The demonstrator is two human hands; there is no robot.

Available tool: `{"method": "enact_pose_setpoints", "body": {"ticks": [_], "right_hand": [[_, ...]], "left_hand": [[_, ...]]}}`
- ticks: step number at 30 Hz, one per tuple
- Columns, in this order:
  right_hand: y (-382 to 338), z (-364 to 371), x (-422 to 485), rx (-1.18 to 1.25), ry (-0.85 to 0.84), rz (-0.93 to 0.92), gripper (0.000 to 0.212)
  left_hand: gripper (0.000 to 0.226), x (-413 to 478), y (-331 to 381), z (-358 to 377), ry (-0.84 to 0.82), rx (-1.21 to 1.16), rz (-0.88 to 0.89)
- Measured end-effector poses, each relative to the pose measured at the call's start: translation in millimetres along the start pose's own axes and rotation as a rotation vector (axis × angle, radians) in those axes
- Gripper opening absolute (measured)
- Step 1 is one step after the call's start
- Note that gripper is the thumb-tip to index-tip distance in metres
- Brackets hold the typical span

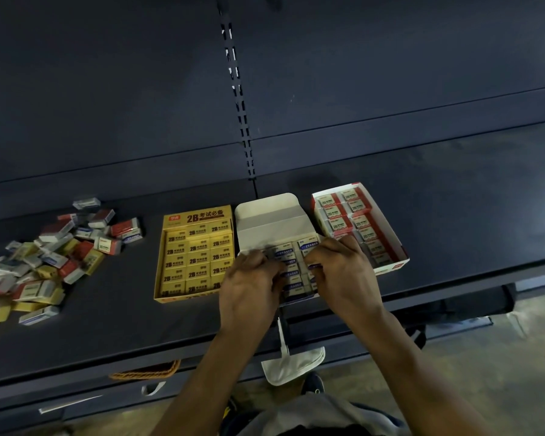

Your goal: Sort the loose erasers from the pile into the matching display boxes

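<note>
The left hand (252, 278) and right hand (343, 272) pinch blue erasers (291, 273) in the white box (271, 221), likely squaring rows; the pile (44, 256) lies at nine o'clock.

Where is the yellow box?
In the head view the yellow box lies on the dark shelf, left of centre, between the loose eraser pile and the white box.

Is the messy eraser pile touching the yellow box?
Apart. The head view shows bare dark shelf between the eraser pile and the yellow box.
</note>
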State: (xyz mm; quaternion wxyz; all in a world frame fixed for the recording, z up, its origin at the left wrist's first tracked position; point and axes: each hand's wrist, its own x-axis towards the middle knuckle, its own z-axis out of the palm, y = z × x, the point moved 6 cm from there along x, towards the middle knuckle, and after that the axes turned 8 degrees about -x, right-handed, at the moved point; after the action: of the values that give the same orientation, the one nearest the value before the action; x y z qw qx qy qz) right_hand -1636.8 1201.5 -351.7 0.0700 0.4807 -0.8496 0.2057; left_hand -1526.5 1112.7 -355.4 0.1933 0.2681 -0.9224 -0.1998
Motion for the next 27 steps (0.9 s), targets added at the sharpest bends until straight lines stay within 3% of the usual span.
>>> {"method": "enact_pose_setpoints", "body": {"ticks": [6,16,20,27], "right_hand": [[-2,0,-1,-0.011,-0.003,0.002,0.015],[-15,-6,2,0.009,0.066,0.036,0.019],[-46,-2,3,0.084,0.100,-0.029,0.017],[-114,28,0,0.163,-0.009,-0.183,0.020]], "left_hand": [[0.019,-1,-2,5,-0.014,0.067,-0.007],[0.029,-11,-11,-15,0.055,-0.099,0.002],[0.028,-21,-24,-32,0.100,-0.054,0.004],[0.027,-37,-62,-60,0.150,-0.049,-0.060]]}}
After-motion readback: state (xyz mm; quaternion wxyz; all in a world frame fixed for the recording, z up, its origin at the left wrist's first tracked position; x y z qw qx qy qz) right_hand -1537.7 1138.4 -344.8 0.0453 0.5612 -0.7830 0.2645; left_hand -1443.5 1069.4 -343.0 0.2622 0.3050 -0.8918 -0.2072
